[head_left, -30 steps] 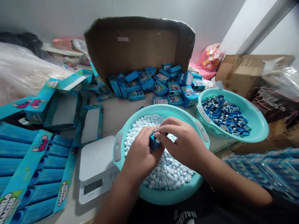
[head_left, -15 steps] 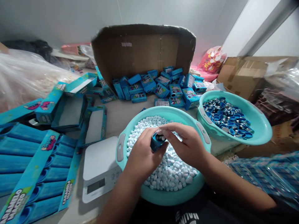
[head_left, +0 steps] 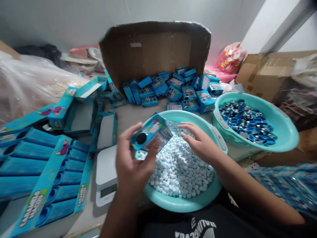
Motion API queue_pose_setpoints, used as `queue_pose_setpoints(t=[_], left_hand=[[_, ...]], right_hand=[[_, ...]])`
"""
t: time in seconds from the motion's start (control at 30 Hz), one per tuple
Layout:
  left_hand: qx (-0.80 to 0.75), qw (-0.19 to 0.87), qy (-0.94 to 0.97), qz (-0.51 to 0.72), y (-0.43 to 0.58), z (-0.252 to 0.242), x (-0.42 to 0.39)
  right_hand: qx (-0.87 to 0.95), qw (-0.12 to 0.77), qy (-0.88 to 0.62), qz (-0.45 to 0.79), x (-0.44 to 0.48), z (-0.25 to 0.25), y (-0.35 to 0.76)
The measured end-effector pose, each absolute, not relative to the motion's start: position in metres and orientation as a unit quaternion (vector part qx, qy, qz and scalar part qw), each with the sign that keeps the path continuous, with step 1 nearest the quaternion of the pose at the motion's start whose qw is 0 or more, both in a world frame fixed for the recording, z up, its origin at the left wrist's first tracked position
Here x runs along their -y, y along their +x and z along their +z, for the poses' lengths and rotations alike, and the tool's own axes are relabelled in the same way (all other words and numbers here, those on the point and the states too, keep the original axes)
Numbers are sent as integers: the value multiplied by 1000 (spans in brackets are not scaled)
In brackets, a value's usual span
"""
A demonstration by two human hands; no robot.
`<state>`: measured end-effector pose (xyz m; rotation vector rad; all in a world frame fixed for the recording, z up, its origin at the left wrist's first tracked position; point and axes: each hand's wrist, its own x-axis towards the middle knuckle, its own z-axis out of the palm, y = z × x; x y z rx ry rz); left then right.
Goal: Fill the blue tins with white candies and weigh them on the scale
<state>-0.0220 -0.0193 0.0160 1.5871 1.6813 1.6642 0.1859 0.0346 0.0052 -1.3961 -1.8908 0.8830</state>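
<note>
2 basins (head_left: 218, 188), 1 held box (head_left: 151, 134)

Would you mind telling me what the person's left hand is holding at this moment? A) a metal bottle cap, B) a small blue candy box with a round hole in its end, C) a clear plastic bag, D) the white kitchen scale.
B: the left hand grips a small blue box above the basin of white candies, its end showing a dark round hole.

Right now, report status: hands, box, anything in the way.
Left hand holds small blue box, raised, fingers closed on it. Right hand open over white candies in teal basin. Nothing between hands.
</note>
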Motion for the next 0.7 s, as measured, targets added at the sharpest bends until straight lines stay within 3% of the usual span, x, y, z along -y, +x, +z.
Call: queue_pose_setpoints(t=[0.13, 0.27, 0.43, 0.53, 0.7], left_hand=[[-596, 45, 486, 637, -85, 23, 25], [-657, 76, 414, 626, -147, -4, 31], [-685, 261, 329, 595, -169, -48, 40], [-624, 386, 305, 607, -168, -54, 44], [-554, 376, 314, 673, -175, -41, 55]], right_hand=[[774, 135, -500, 365, -24, 10, 184], [816, 53, -461, 345, -20, 9, 182], [863, 64, -429, 259, -25, -1, 181], [863, 63, -431, 257, -27, -5, 182], [834, 85, -464, 285, -33, -6, 184]])
